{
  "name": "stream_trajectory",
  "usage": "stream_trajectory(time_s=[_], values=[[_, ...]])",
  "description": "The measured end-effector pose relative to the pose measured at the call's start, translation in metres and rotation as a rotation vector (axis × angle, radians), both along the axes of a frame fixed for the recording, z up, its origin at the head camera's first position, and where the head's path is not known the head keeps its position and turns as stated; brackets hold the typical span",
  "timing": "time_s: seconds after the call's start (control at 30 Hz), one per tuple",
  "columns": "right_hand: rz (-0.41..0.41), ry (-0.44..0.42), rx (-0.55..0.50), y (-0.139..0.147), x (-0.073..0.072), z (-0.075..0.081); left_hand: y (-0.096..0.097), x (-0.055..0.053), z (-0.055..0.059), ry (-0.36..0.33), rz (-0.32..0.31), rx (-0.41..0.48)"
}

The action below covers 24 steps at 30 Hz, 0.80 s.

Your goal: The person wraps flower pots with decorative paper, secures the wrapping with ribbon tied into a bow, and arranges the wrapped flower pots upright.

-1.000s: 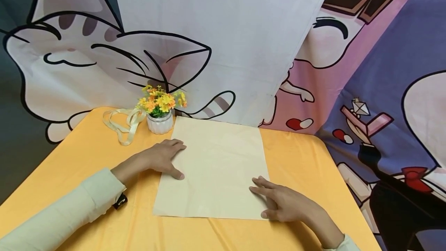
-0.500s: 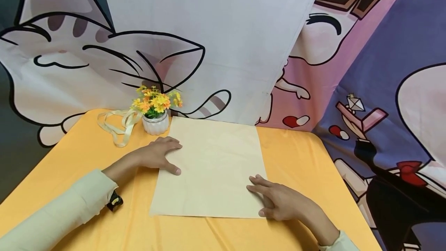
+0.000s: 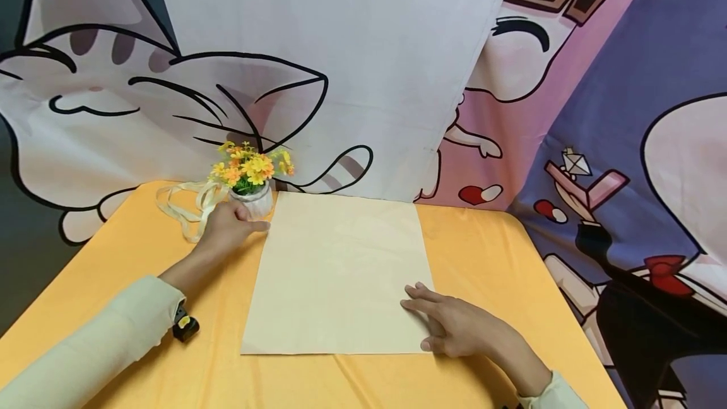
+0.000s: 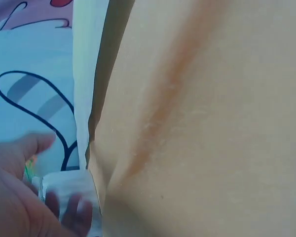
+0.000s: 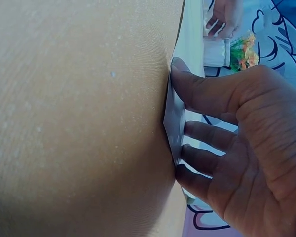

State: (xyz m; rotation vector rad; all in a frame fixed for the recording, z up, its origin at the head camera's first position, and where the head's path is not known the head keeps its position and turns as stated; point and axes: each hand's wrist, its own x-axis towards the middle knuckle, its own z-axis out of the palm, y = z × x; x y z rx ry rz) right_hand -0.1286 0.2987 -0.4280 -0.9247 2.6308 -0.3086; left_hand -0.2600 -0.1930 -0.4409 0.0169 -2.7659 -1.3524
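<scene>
A large cream sheet (image 3: 335, 270) lies flat on the yellow tablecloth. My right hand (image 3: 460, 327) rests its fingertips on the sheet's right edge, near the front corner; the right wrist view shows the thumb and fingers (image 5: 207, 133) spread along that edge. At the far left my left hand (image 3: 224, 232) is beside a small white flowerpot (image 3: 260, 202) with yellow and orange flowers (image 3: 250, 166). Its thumb points toward the sheet's left edge. In the left wrist view its fingers are loosely bent and blurred in front of the pot (image 4: 66, 180), gripping nothing.
A cream ribbon (image 3: 207, 195) lies in loose loops left of the pot, close behind the left hand. A printed cloth backdrop (image 3: 352, 81) hangs directly behind the table. Yellow tablecloth (image 3: 477, 251) extends on both sides of the sheet.
My left hand has lifted off the sheet's left edge and moved back toward the flowerpot. The right hand stays on the sheet. The head view has shifted slightly.
</scene>
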Motion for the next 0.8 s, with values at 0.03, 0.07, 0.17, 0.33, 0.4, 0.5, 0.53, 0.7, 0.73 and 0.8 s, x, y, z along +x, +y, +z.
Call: stream_trajectory(time_s=[0.03,0.07,0.17,0.33,0.4,0.5,0.53,0.7,0.73,0.8], values=[[-0.001,-0.003,-0.001,0.000,0.000,0.000,-0.001,-0.001,0.000,0.009,0.048,-0.004],[-0.001,-0.004,-0.001,0.000,0.000,0.000,-0.003,-0.003,0.000,0.019,0.085,-0.001],[0.000,-0.003,0.001,-0.001,-0.001,0.000,-0.007,-0.010,-0.001,0.001,0.164,0.033],[0.004,0.006,0.004,-0.001,0.000,0.000,-0.011,-0.023,-0.003,-0.078,0.219,0.042],[0.006,0.012,0.003,-0.001,0.000,0.001,-0.010,-0.028,-0.004,-0.084,0.211,0.034],[0.007,0.017,0.002,0.000,0.000,0.001,-0.008,-0.035,-0.006,-0.058,0.180,0.045],[0.007,0.016,0.000,0.000,0.000,0.001,-0.007,-0.037,-0.007,-0.042,0.167,0.054],[-0.001,0.003,-0.006,0.001,-0.001,0.000,-0.008,-0.044,-0.011,0.023,0.117,0.117],[-0.001,0.003,-0.006,0.001,-0.001,-0.001,-0.008,-0.045,-0.012,0.019,0.116,0.130],[-0.004,0.001,-0.003,0.000,-0.002,0.000,-0.010,-0.046,-0.014,0.006,0.122,0.144]])
